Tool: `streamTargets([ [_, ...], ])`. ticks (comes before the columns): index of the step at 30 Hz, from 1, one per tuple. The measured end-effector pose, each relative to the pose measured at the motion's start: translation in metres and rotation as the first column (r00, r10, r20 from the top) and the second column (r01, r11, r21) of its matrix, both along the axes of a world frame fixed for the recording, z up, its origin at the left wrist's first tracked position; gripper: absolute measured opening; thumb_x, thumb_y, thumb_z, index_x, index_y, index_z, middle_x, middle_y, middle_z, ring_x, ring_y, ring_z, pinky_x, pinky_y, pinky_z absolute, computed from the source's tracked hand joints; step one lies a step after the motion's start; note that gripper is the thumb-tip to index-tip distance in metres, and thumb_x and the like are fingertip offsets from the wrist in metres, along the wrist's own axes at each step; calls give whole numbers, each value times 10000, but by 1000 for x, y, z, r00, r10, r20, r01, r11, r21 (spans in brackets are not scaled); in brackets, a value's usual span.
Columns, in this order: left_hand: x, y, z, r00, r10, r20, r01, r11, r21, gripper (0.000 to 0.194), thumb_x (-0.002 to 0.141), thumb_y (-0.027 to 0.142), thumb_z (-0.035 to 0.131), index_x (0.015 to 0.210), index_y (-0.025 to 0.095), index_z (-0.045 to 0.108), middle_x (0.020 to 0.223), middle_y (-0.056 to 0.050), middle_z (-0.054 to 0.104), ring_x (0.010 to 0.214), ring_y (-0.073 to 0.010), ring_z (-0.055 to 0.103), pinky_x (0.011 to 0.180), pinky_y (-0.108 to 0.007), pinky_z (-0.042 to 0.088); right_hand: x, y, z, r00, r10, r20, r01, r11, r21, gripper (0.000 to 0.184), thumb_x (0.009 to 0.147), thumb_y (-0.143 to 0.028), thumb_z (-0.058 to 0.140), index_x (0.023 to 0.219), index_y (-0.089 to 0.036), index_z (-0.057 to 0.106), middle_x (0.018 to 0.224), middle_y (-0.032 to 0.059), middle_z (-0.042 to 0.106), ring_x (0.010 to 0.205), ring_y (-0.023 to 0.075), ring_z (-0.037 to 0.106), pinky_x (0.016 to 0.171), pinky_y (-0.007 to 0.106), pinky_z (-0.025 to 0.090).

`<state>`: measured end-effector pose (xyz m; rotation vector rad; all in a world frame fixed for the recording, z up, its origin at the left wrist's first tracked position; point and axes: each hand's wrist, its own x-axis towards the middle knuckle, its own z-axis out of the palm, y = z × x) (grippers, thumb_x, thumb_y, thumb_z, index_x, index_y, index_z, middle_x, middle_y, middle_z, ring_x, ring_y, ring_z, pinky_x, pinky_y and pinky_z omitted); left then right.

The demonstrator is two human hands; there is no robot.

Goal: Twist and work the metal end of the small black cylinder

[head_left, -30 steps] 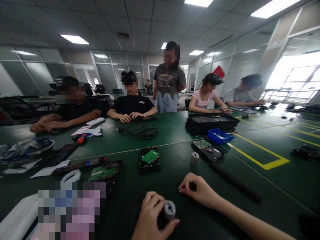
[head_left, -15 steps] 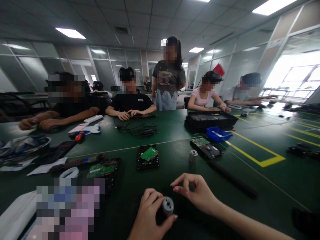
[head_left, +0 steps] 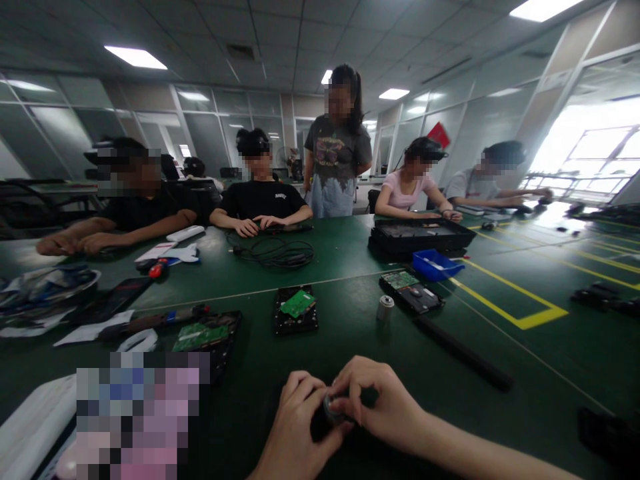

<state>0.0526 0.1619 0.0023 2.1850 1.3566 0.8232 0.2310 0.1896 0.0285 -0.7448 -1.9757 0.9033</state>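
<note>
My left hand is wrapped around a small silver metal cylinder, holding it upright just above or on the green table. Its round end face faces up and is mostly covered by fingers. My right hand comes over from the right, thumb and fingertips pinched together right at the top of that cylinder. Whatever lies between those fingertips is too small and hidden to name. A second, similar silver cylinder stands upright on the table beyond my right hand.
Hard drives with green circuit boards lie ahead, at right and at left. A black bar lies right. A blue tray, a black case, and a power screwdriver are farther out. Several people sit opposite; one stands.
My right hand has moved left, from beside the cylinder to its top, where the fingertips now meet the end face. My left hand keeps its hold on the cylinder.
</note>
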Motion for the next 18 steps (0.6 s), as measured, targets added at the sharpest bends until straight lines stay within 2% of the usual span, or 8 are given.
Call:
streamTargets([
  [7,0,0,-2,1000,9,22,-9,1000,8,253,728,210,735,980,216,713,934,-66,652,962,-273,521,827,-426,484,-1,0,-3,998,-43,-37,36,983,-178,335,753,-277,760,553,-181,509,791,46,696,795,178,673,737,304,523],
  [10,0,0,-4,1000,15,23,-16,1000,25,250,729,229,740,978,227,716,926,-64,649,953,-272,523,823,-427,486,-3,-2,-3,998,-55,-42,47,984,-171,365,753,-283,761,529,-181,491,755,43,680,769,174,669,709,298,526],
  [13,0,0,-6,1000,16,23,-17,999,38,226,732,241,736,955,223,711,926,-65,647,947,-269,520,822,-423,487,-3,-1,-3,993,-71,-98,60,993,-102,411,773,-288,743,500,-186,454,698,30,646,739,163,661,660,278,525],
  [16,0,1,-5,1000,27,16,-28,999,30,182,727,259,742,895,201,701,922,-70,643,942,-270,521,824,-420,486,4,10,-3,976,-93,-198,76,993,-88,434,786,-316,735,513,-188,423,706,17,615,759,161,681,660,273,546],
  [18,0,0,-4,999,37,12,-37,999,19,189,723,276,748,885,193,697,925,-74,640,942,-272,524,825,-419,486,13,21,-6,975,-116,-190,94,988,-121,423,780,-343,740,535,-183,434,764,23,617,791,169,701,694,288,564],
])
